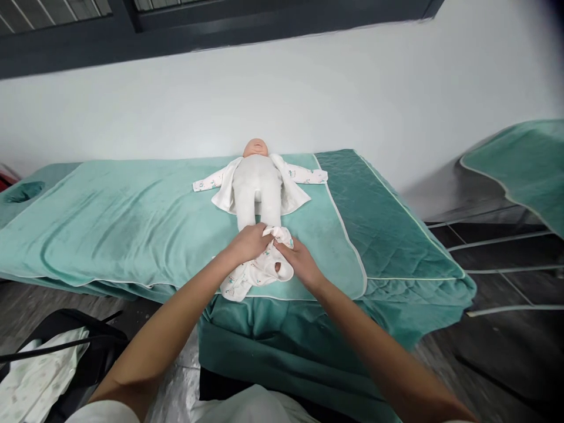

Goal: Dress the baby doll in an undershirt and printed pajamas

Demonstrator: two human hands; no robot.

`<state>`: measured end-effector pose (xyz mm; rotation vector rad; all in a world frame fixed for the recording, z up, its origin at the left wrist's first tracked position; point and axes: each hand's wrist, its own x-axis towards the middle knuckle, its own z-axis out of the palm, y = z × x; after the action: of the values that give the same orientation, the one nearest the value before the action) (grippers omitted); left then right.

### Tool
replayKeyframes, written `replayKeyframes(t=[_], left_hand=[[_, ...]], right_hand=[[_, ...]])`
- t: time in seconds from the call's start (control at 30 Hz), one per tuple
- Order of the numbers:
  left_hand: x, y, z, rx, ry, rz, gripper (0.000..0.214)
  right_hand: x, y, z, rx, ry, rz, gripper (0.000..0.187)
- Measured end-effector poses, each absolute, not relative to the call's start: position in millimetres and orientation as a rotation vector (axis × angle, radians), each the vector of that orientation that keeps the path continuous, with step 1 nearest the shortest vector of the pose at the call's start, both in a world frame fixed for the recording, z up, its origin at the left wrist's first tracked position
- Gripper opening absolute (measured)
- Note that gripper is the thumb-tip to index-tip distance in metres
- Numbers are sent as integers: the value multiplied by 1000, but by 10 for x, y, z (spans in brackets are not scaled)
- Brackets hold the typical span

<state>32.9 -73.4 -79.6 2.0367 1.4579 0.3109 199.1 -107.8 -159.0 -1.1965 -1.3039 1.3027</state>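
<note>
A baby doll point(257, 176) with a white cloth body lies on its back on the green bed, head toward the wall. It wears an open white printed baby jacket point(294, 198), sleeves spread to both sides. At the doll's feet, my left hand point(252, 242) and my right hand point(302, 261) grip a pair of bunched, printed white baby pants point(259, 271). The fabric is gathered around the end of the doll's right-side leg, and the foot is hidden. Both hands have their fingers closed on the cloth.
The massage bed point(132, 223) has a light green cover, a darker quilted end point(388, 229) and a face hole point(24, 192). Printed cloth point(44, 370) lies on a black chair at lower left. Metal bars point(506, 270) and another green cover point(524, 164) stand at right.
</note>
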Motion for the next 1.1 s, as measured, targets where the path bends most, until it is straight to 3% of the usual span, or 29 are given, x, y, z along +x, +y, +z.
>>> replayKeyframes(t=[0.23,0.53,0.87,1.1], left_hand=[[249,-731,-746,1902,1333,596,21],[166,-629,-728,1727,1216,718,28],[-38,-482,-601,1386,824,563,50],[209,-360,-606,1631,1120,871,33]], right_hand=[[1969,-917,-1638,-1137,-1233,1031,23],[1877,-654,-1579,-1094,-1129,911,12],[1929,-522,-1740,-905,-846,1128,28],[1945,-445,-1787,-970,-941,1012,31]])
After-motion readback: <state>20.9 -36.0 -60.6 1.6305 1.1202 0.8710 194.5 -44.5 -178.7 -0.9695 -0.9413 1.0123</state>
